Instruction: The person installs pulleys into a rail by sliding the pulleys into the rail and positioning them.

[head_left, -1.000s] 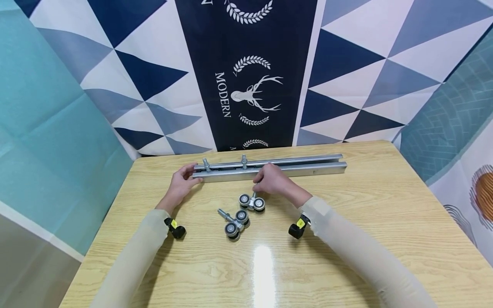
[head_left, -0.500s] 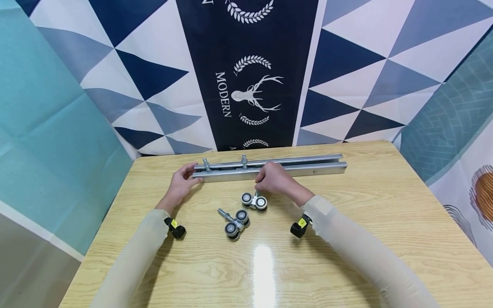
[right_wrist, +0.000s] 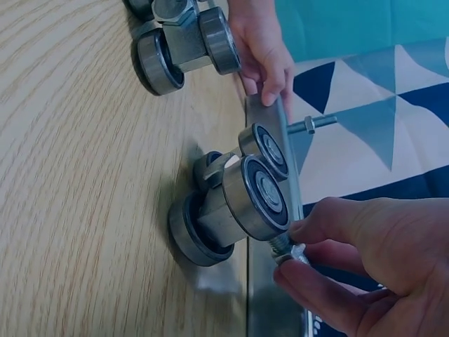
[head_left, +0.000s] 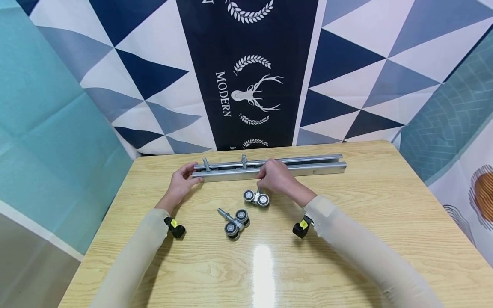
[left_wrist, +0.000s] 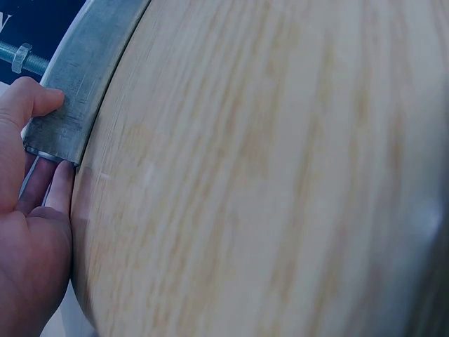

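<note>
My left hand (head_left: 179,184) grips the left end of a metal channel track (head_left: 319,170) lying along the back of the table. In the left wrist view its thumb lies on the track's side, with other fingers at the end. Two threaded bolts (head_left: 244,161) stick up from the track's slot on the left half. Just in front of the track, my right hand (head_left: 275,176) pinches the bolt of a four-wheeled roller trolley (right_wrist: 245,193) by its nut, wheels toward me. A second roller trolley (head_left: 236,224) lies nearer on the table, its bolt pointing back left.
The wooden table (head_left: 185,269) ends at a patterned cloth backdrop (head_left: 154,85) just behind the track. Teal cloth (head_left: 46,128) hangs on the left side. Black cameras sit on both wrists, the right one (head_left: 301,228) low over the table.
My right hand has moved a little back and to the right, carrying the pinched roller trolley with it toward the track. My left hand, the track and the other roller trolley stay put.
</note>
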Available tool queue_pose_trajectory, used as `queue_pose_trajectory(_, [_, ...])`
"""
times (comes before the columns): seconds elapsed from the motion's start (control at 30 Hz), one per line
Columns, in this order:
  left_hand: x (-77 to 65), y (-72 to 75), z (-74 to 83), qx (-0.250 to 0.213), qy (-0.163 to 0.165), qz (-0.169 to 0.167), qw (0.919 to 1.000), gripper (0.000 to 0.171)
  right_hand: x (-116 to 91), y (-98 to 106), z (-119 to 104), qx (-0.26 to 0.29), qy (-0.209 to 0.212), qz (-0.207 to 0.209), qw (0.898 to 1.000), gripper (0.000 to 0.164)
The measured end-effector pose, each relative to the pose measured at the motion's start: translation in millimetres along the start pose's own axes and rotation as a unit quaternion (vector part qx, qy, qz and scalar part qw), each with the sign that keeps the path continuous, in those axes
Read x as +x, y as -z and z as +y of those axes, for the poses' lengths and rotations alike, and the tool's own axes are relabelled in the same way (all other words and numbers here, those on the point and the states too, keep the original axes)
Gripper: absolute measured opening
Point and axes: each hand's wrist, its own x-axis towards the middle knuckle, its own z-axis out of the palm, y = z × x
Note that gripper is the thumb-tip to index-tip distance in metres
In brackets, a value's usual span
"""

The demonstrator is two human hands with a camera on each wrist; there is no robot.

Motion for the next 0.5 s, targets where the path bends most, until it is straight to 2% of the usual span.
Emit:
queue_pose_trajectory(0.2, [-0.5,-0.7,1.0,-0.012,0.003,-0.001,0.9999,0.063,-1.6,1.5,-2.2,-0.026,0.035,0.027,0.999,0.012])
queue_pose_trajectory(0.5, [-0.1,-0.9,-0.5,-0.001,0.003,0.001,1.0000,0.064,-6.7,1.3,-4.2,-0.066,0.078,0.056,0.993,0.015])
